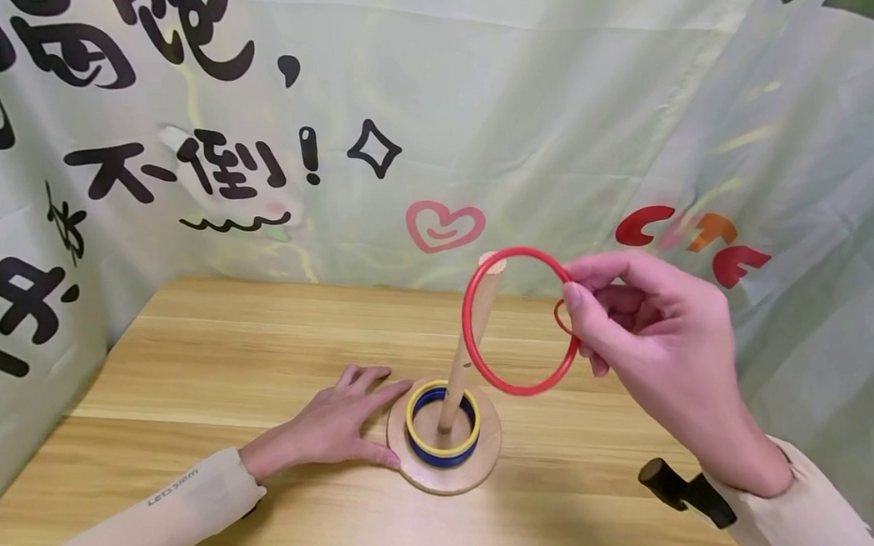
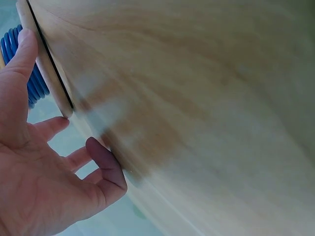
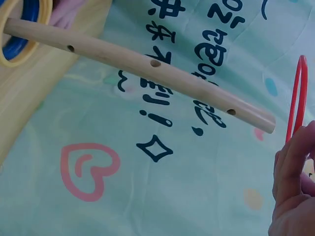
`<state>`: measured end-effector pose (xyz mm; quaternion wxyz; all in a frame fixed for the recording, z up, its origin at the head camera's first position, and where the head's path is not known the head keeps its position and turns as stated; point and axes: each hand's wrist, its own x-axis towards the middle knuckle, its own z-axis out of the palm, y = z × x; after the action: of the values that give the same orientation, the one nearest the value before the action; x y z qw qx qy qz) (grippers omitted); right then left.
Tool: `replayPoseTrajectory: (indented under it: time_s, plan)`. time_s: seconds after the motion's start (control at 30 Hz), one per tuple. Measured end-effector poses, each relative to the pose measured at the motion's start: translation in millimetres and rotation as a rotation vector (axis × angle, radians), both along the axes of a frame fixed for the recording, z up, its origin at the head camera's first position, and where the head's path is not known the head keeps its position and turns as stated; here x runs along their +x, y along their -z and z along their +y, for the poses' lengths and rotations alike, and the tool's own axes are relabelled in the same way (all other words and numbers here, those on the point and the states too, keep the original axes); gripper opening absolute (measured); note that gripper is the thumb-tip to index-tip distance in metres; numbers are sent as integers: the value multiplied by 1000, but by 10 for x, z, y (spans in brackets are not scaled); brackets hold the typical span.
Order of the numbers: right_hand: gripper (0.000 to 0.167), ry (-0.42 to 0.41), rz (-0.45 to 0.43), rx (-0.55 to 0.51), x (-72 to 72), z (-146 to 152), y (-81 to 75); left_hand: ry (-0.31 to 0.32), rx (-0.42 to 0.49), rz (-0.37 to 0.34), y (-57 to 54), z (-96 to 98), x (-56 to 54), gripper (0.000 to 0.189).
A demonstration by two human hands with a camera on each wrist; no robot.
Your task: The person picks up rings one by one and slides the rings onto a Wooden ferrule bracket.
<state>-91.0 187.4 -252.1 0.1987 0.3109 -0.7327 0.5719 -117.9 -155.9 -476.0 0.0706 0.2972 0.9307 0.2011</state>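
My right hand [image 1: 654, 332] pinches a red ring [image 1: 523, 390] between thumb and fingers, raised beside the top of a wooden post [image 1: 459, 383]. Seen from the head, the ring's left edge crosses the post's upper part; the right wrist view puts the ring [image 3: 301, 93] apart from the post tip. The post stands on a round wooden base [image 1: 487, 460]. Around its foot lie a yellow ring [image 1: 441, 454] and, beneath it, several stacked blue rings [image 2: 37, 86]. My left hand [image 1: 333, 424] rests at the base's left side, fingers spread, thumb and forefinger touching its edge.
The base stands on a wood-grain table [image 1: 253, 337]. Behind hangs a pale cloth backdrop [image 1: 552, 105] with black lettering, a pink heart [image 1: 443, 227] and red and orange letters. A black device [image 1: 686, 493] is fixed at the right wrist.
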Motion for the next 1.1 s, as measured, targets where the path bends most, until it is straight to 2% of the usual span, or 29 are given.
replayPoseTrajectory:
  time_s: [0.17, 0.37, 0.53, 0.67, 0.77, 0.9, 1.0, 1.1]
  plan:
    - [13, 46, -68, 17, -105, -90, -3, 2, -2, 0, 8, -2, -3, 108]
    - [12, 125, -74, 203, -218, -134, 176, 8, 4, 7, -6, 7, -7, 108]
    - [18, 146, -122, 283, -313, -157, 416, 14, 8, -4, -15, 15, -5, 108]
    - [18, 102, -175, 302, -398, -201, 651, 5, 2, 2, -12, 4, -6, 108]
    - [17, 65, -242, 297, -423, -238, 846, 2, -5, 2, -3, -1, -11, 109]
    - [16, 56, -309, 315, -417, -288, 1095, 3, -11, 4, 12, 2, -6, 109]
    - [16, 61, -320, 357, -411, -325, 1244, 4, -9, 20, 14, 6, -5, 109]
    - [16, 52, -297, 394, -414, -353, 1367, 2, -9, 33, 15, 9, -5, 108]
